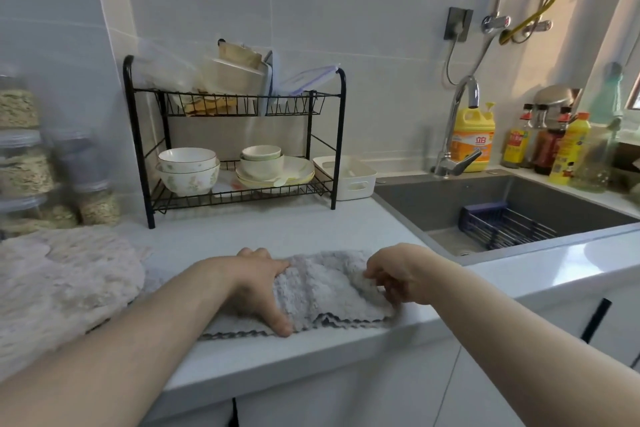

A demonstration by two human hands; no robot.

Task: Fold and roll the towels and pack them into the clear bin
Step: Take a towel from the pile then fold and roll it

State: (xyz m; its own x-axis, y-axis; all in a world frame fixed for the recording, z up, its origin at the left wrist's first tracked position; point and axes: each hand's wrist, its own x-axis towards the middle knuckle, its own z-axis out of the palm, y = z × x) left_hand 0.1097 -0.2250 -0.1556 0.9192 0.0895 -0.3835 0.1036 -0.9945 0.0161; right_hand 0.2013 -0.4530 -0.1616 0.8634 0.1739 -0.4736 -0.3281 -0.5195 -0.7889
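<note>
— Forearms (138, 333) first, both reaching in over the near edge of the worktop (311, 229). Where is the grey towel (322, 284)?

— Flat along that near edge, between the two hands and under both. It is folded into a long strip, and its dark zigzag trim runs right at the worktop's front lip.

— What is the left hand (263, 288) doing?

— It lies palm down on the strip's left part, fingers straight and spread, the thumb pointing toward the near trim. It presses the cloth and grips nothing.

— And the right hand (398, 274)?

— Its fingers are curled round the strip's right end and pinch it. That end is bunched up off the worktop, lifted over the flat middle.

— Anything else close by?

— A cream towel (69, 281) lies heaped on the worktop's left side, just beside the left forearm. A black rack (239, 103) of bowls stands at the back edge, and the sink (450, 194) sits to the right, beyond the right hand.
</note>
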